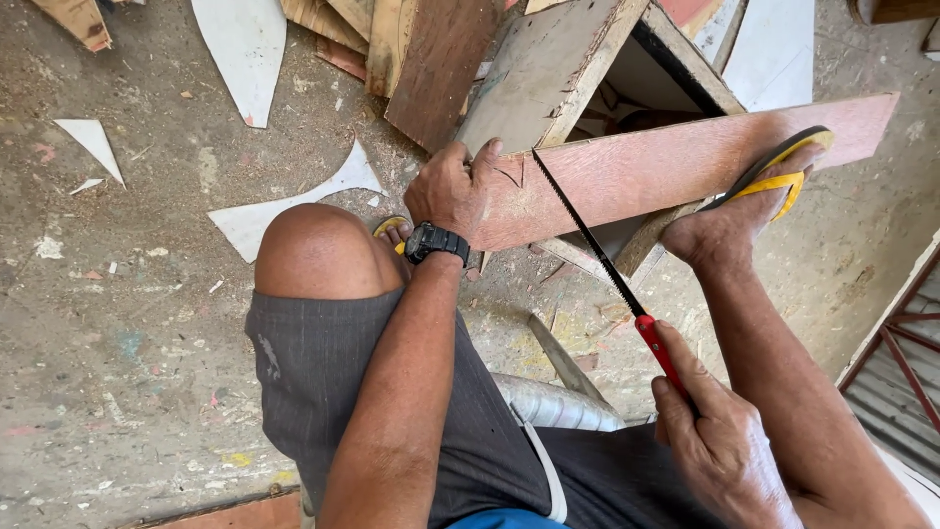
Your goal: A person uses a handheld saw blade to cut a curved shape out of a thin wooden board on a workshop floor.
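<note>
A reddish wooden board point(676, 162) lies across an open wooden box point(548, 69). My left hand point(452, 188), with a black watch on the wrist, grips the board's left end. In my right hand point(720, 446) is the red handle of a thin black hand saw point(587, 230). Its toothed blade runs up and left and meets the board's top edge near my left hand. My right foot in a yellow sandal point(774, 171) presses on the board's right part. My left knee point(313, 250) is bent beside the left hand.
White offcuts point(240, 49) and sawdust lie on the concrete floor at left. Wooden planks point(431, 59) are stacked at the top. A grey ribbed pipe point(553, 402) lies under my legs. A red metal frame point(906, 343) stands at the right edge.
</note>
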